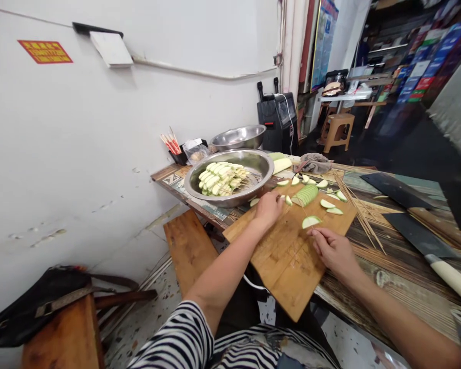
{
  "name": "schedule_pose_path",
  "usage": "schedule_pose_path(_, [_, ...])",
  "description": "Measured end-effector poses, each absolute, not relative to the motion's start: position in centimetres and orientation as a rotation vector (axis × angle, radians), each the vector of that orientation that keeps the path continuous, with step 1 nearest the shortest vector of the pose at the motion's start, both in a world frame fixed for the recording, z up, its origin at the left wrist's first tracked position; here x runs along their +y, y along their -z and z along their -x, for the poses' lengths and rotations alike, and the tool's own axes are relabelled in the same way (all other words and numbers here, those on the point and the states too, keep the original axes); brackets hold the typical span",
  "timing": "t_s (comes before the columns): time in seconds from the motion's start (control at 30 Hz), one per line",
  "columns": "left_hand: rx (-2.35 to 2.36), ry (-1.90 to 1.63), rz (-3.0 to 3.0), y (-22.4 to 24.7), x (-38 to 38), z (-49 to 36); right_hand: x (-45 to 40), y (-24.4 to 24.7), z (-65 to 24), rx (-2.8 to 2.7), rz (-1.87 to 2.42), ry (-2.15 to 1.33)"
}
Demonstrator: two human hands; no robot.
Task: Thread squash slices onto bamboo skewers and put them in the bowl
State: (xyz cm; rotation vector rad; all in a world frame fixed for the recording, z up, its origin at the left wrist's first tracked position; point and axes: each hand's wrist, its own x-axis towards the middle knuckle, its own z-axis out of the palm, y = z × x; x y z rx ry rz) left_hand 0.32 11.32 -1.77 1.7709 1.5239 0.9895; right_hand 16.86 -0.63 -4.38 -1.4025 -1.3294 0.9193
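My left hand (269, 209) is closed at the left edge of the wooden cutting board (288, 266), its fingertips pinched at a small zucchini slice (288, 200). My right hand (334, 251) is over the board's right side, thumb and fingers pinched together on what looks like a thin bamboo skewer, mostly hidden. A half-round zucchini slice (311, 222) is right at those fingertips. Between and beyond my hands sits a row of cut zucchini (306, 195), still lined up. Loose slices (327, 204) are scattered around it.
Skewered slices (222, 178) fill part of a steel basin (192, 187); another steel bowl (238, 137) is behind. Bamboo skewers (363, 218) lie right of the board, near two cleavers (417, 233) (395, 189). A grey rag (314, 163) and a black speaker (278, 120) are farther back.
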Motion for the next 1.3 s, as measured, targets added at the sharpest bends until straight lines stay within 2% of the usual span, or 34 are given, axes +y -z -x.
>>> schedule_pose_path(0.23, [1.328, -1.014, -1.477, 2.5, 10.9, -0.4, -0.9, 4.2, -16.7, -1.322, 1.409, -0.761])
schedule_pose_path(0.37, [1.372, -0.978, -1.866, 1.7, 10.2, 0.4, -1.1, 4.3, -16.7, -1.316, 1.392, -0.721])
schedule_pose_path(0.47, [1.199, -0.915, -2.111, 0.9, 9.3, 0.4, -1.1, 4.2, -16.7, -1.304, 1.367, -0.714])
schedule_pose_path(0.6, [0.989, -1.111, -1.622, 0.3, 7.3, -1.2, -1.1, 3.9, -16.6, -1.291, 1.342, -0.669])
schedule_pose_path(0.77, [0.727, -0.962, -1.002, 0.2, 3.9, -3.8, -1.3, 3.6, -16.2, -1.352, 1.311, -0.614])
schedule_pose_path(1.07, [0.663, -1.035, -0.783, -1.2, 2.4, -3.4, -2.1, 2.2, -16.1, -1.493, 1.261, -0.512])
schedule_pose_path(1.3, [0.632, -0.963, -0.647, -2.1, 1.8, -1.1, -5.4, 0.1, -16.5, -1.548, 1.294, -0.662])
